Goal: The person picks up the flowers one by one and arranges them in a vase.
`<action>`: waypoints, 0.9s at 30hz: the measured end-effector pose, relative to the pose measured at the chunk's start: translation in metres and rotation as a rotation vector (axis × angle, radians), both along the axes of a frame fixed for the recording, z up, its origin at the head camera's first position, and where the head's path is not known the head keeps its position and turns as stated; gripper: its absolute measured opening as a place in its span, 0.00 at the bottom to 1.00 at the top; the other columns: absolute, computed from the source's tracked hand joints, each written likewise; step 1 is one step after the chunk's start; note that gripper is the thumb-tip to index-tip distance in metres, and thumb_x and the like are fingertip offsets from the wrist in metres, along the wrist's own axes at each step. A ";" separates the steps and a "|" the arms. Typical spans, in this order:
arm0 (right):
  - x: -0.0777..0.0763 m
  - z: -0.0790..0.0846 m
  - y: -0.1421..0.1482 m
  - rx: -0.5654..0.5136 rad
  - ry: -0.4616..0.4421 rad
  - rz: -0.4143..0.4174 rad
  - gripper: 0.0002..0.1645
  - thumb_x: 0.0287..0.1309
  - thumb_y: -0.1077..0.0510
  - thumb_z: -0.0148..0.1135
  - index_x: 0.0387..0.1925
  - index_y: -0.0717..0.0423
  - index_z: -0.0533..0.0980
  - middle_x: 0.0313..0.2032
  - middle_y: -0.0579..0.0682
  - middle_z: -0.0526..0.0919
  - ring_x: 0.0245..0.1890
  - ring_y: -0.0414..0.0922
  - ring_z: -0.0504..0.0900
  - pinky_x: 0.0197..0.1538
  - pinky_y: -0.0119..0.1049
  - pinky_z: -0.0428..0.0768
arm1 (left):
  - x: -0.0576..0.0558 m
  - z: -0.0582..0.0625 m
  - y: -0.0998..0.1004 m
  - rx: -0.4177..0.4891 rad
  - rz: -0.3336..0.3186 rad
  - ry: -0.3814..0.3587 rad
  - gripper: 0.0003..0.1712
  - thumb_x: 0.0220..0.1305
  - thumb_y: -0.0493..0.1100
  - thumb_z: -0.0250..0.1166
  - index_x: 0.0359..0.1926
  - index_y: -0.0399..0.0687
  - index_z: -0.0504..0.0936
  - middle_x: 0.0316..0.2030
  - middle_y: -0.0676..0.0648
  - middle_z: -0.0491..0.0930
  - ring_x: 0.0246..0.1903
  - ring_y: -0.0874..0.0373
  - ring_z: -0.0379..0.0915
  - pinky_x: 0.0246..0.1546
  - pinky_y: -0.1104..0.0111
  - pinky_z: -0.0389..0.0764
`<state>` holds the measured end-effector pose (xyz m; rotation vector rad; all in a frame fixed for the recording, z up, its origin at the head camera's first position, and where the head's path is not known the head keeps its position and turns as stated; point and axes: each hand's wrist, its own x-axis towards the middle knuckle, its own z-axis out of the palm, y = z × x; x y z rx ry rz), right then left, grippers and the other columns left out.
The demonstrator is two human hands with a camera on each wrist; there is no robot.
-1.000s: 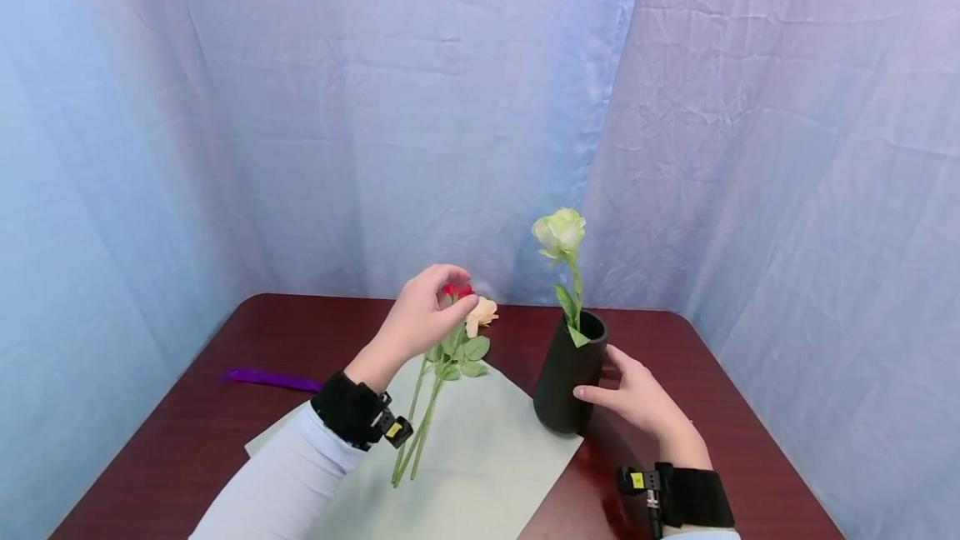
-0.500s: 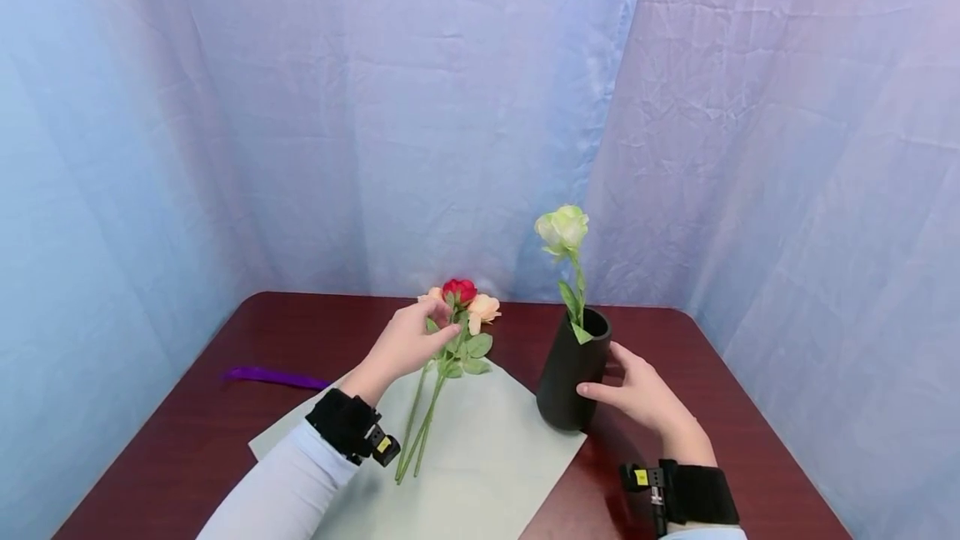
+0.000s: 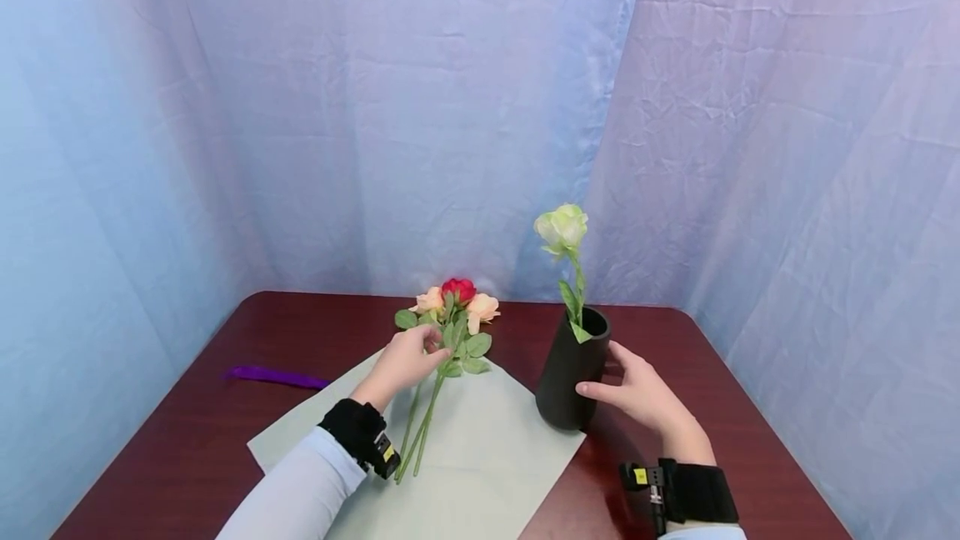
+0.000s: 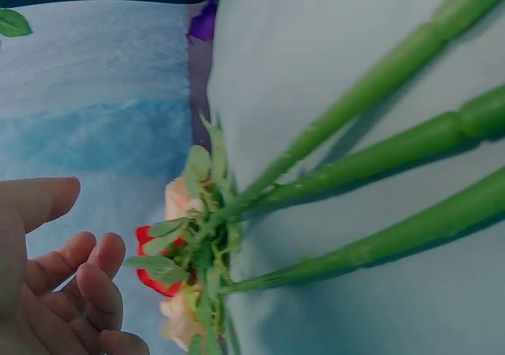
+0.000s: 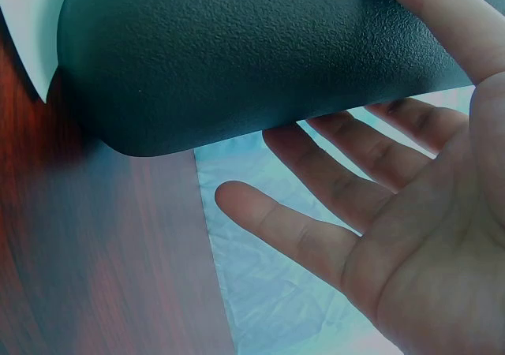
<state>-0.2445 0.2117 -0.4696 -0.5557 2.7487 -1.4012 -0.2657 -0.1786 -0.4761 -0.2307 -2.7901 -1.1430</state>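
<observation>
A black vase [image 3: 564,386] stands on the right, tilted slightly, with one white-green rose [image 3: 562,227] upright in it. My right hand [image 3: 647,397] holds the vase's right side, thumb on the front and fingers behind; in the right wrist view the little finger [image 5: 280,225] is off the dark wall. Left of the vase lie a red rose [image 3: 458,289] and two peach roses [image 3: 482,309], their green stems [image 4: 371,252] pointing toward me. My left hand [image 3: 405,361] hovers over their leaves, fingers loosely bent, with no stem visibly in its grasp.
Under the stems lies a pale green sheet of wrapping paper [image 3: 495,448], one corner reaching the vase's base. A purple ribbon [image 3: 277,377] lies at the left on the dark red-brown table [image 3: 180,440]. Blue-lilac curtains [image 3: 450,107] hang behind.
My left hand has come down and toward me from the rose heads to the leaves, uncovering the red and left peach blooms. The right hand and vase have barely moved.
</observation>
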 end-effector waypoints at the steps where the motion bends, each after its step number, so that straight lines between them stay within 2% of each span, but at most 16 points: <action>1: 0.000 0.000 0.000 0.001 0.000 0.000 0.53 0.55 0.45 0.78 0.75 0.52 0.61 0.65 0.57 0.75 0.63 0.59 0.75 0.55 0.52 0.80 | 0.000 -0.002 0.000 -0.004 0.004 0.000 0.19 0.68 0.50 0.69 0.53 0.43 0.82 0.37 0.50 0.80 0.33 0.57 0.76 0.35 0.61 0.78; 13: -0.002 0.003 -0.002 0.024 0.007 -0.001 0.53 0.56 0.44 0.77 0.76 0.53 0.61 0.65 0.58 0.74 0.64 0.60 0.74 0.55 0.53 0.81 | -0.007 -0.015 0.001 -0.030 0.011 -0.063 0.21 0.68 0.47 0.69 0.55 0.38 0.81 0.43 0.45 0.83 0.43 0.52 0.80 0.41 0.58 0.81; 14: -0.001 0.003 -0.002 0.026 0.008 -0.002 0.53 0.56 0.44 0.77 0.76 0.53 0.61 0.65 0.58 0.74 0.64 0.60 0.74 0.55 0.53 0.81 | -0.008 -0.015 0.001 -0.038 0.010 -0.065 0.19 0.68 0.47 0.69 0.52 0.39 0.82 0.41 0.47 0.82 0.41 0.53 0.79 0.40 0.59 0.80; 16: -0.001 0.003 -0.002 0.030 0.008 -0.004 0.52 0.56 0.44 0.76 0.75 0.54 0.61 0.65 0.58 0.74 0.64 0.60 0.74 0.55 0.53 0.81 | -0.009 -0.016 0.002 -0.057 0.002 -0.067 0.12 0.68 0.46 0.69 0.39 0.40 0.82 0.30 0.50 0.76 0.31 0.56 0.74 0.32 0.62 0.75; 17: -0.001 0.002 -0.002 0.030 0.008 -0.005 0.52 0.56 0.44 0.76 0.75 0.54 0.61 0.65 0.58 0.74 0.63 0.60 0.74 0.55 0.53 0.81 | -0.009 -0.017 0.002 -0.066 -0.003 -0.063 0.13 0.68 0.46 0.69 0.31 0.42 0.79 0.25 0.52 0.71 0.26 0.58 0.69 0.28 0.64 0.71; 19: -0.001 0.002 -0.002 0.033 0.010 -0.007 0.53 0.56 0.43 0.76 0.75 0.54 0.61 0.65 0.58 0.74 0.63 0.60 0.74 0.55 0.52 0.81 | -0.010 -0.018 0.002 -0.079 -0.009 -0.071 0.22 0.68 0.45 0.69 0.21 0.46 0.69 0.19 0.54 0.59 0.19 0.58 0.58 0.23 0.65 0.62; 21: 0.000 0.002 -0.002 0.032 0.010 -0.010 0.52 0.56 0.44 0.77 0.75 0.54 0.61 0.65 0.58 0.75 0.63 0.60 0.75 0.55 0.52 0.81 | -0.011 -0.019 0.002 -0.087 -0.013 -0.082 0.29 0.69 0.45 0.68 0.17 0.49 0.59 0.17 0.53 0.50 0.16 0.58 0.50 0.21 0.65 0.56; 27: 0.001 0.001 -0.001 0.026 0.010 -0.016 0.52 0.56 0.44 0.77 0.75 0.55 0.61 0.64 0.58 0.75 0.63 0.60 0.75 0.55 0.52 0.81 | -0.016 -0.024 0.002 -0.125 -0.003 -0.120 0.32 0.69 0.46 0.68 0.13 0.53 0.59 0.13 0.55 0.50 0.13 0.61 0.49 0.18 0.68 0.56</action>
